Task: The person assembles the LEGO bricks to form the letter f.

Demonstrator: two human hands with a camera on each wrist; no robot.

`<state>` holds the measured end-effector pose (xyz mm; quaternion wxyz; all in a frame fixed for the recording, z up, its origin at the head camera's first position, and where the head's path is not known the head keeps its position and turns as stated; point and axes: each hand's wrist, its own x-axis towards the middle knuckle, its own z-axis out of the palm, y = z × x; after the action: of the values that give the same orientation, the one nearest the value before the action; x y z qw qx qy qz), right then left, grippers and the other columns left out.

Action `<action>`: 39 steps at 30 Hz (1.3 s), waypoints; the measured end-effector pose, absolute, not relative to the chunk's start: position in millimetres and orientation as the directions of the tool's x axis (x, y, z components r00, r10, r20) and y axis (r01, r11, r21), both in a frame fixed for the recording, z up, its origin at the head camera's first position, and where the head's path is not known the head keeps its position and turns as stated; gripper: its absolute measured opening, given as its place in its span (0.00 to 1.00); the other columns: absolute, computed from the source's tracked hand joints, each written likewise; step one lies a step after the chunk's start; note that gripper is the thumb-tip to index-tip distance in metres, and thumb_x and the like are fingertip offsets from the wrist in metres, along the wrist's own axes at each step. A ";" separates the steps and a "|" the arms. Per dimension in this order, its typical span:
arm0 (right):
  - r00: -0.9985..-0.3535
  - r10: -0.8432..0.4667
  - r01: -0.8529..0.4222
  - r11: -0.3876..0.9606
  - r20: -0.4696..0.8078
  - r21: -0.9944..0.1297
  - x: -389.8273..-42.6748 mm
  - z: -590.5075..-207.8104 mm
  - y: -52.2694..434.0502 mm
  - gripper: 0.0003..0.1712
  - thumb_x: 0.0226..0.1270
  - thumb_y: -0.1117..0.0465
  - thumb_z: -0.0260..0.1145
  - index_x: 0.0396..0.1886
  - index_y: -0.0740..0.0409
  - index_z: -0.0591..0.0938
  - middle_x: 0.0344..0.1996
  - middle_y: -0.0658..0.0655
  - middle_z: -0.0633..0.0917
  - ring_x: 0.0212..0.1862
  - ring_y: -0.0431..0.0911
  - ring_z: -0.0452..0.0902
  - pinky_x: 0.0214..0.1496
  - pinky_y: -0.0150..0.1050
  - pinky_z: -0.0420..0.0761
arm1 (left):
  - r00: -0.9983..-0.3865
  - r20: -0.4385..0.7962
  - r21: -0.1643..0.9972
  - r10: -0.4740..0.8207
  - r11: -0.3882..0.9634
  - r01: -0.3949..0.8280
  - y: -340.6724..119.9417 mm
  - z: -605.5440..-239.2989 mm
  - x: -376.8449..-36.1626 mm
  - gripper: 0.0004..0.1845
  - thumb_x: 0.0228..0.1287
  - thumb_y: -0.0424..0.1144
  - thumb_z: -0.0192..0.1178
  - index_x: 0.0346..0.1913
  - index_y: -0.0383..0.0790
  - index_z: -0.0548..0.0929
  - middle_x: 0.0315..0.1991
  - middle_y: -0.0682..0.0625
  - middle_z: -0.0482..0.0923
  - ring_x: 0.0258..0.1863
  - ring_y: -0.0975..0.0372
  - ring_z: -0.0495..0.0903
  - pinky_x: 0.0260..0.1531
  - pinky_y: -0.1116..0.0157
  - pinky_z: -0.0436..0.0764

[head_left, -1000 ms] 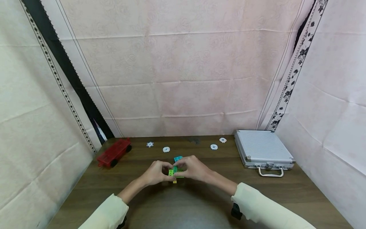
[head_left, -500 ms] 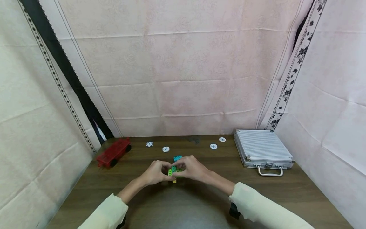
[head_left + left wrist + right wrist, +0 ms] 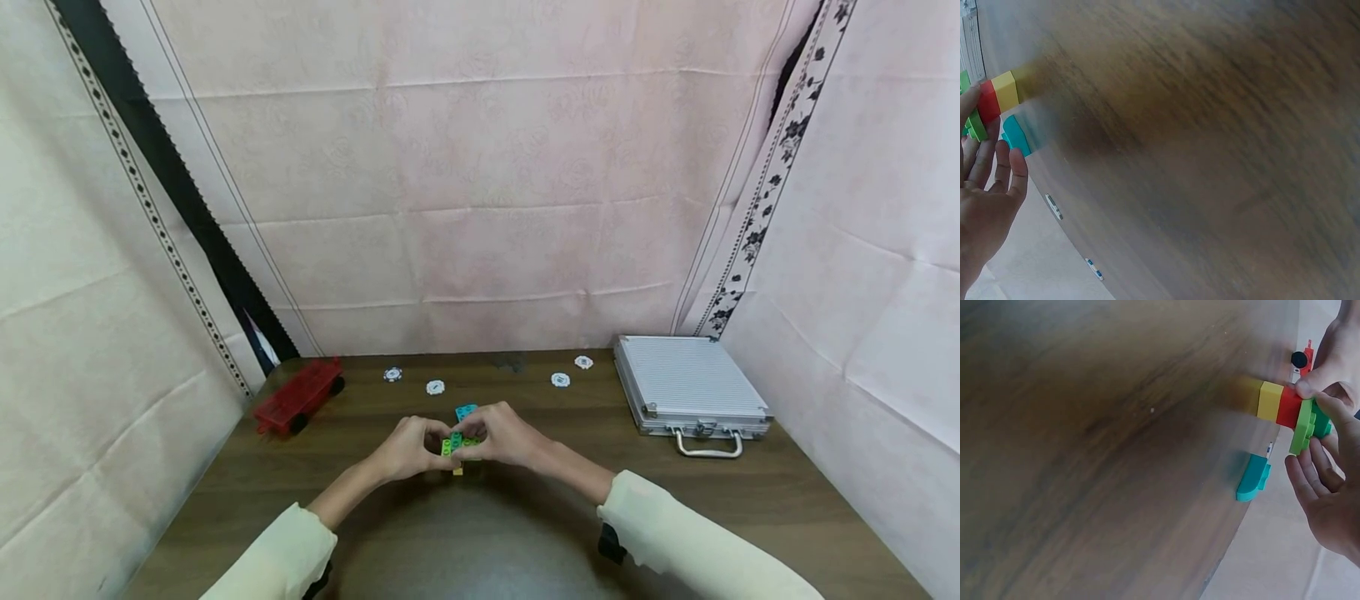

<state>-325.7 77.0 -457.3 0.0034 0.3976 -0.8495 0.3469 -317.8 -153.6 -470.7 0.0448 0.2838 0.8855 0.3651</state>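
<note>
A stack of toy building bricks stands on the brown table (image 3: 480,567). From the table up come a yellow brick (image 3: 1269,400), a red brick (image 3: 1288,406), a long light green brick (image 3: 1300,428) and a dark green brick (image 3: 1321,422). My left hand (image 3: 405,450) grips the stack from its left side, a thumb at the red and light green bricks. From the other side my right hand (image 3: 510,435) pinches the green bricks at the top between thumb and fingers. Just behind the stack lies a blue-teal brick (image 3: 1252,478), apart from it.
A red toy wagon (image 3: 298,397) with black wheels stands at the back left. Several poker chips lie along the back, such as a white chip (image 3: 435,387) and another chip (image 3: 560,380). A silver case (image 3: 690,379) lies at the right. Pale cloth (image 3: 480,183) hangs behind the table.
Both hands keep their hold on the brick stack, almost still. The head view has shifted slightly, so the table sits a little higher in it.
</note>
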 end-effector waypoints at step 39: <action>-0.657 -0.653 -0.715 0.383 0.376 -0.584 -358.6 -459.8 106.5 0.20 0.72 0.53 0.72 0.54 0.63 0.87 0.46 0.55 0.90 0.48 0.40 0.87 0.54 0.37 0.84 | -0.843 0.135 0.640 0.520 0.604 0.475 -153.0 -472.0 -316.6 0.22 0.58 0.47 0.79 0.52 0.39 0.89 0.38 0.56 0.85 0.37 0.58 0.80 0.36 0.66 0.79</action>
<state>-358.6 106.5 -459.8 0.0417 0.4120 -0.8305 0.3725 -316.6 -153.0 -472.0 0.0326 0.2779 0.8950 0.3473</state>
